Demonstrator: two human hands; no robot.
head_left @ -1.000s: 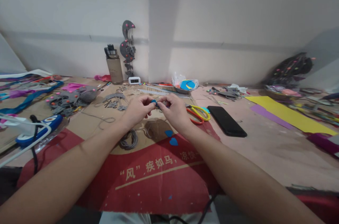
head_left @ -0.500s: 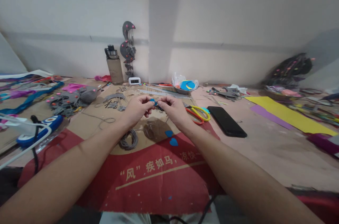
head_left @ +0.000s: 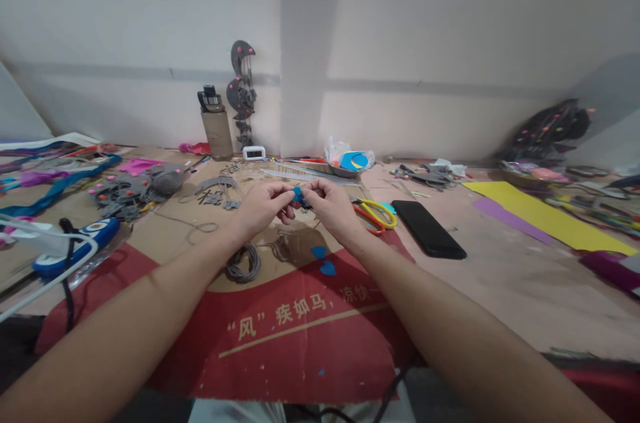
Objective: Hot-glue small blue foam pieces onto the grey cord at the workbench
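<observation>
1. Pale panels (head_left: 400,29) stand behind your cluttered counter (head_left: 495,303), where a red-printed cardboard sheet (head_left: 290,376) lies before you.
2. You have a small blue piece (head_left: 297,195) above the cardboard, between your left hand (head_left: 270,204) and right hand (head_left: 329,206); the fingers of both look pinched on it.
3. Expect it to handle as almost weightless, soft and bendable, with little slip; hard tugging could crease it. Its edges seem your best hold, thumb against forefinger.
4. Its blue is bright, like the blue cut-outs (head_left: 327,268) lying nearer you; your fingers hide its full outline.
</observation>
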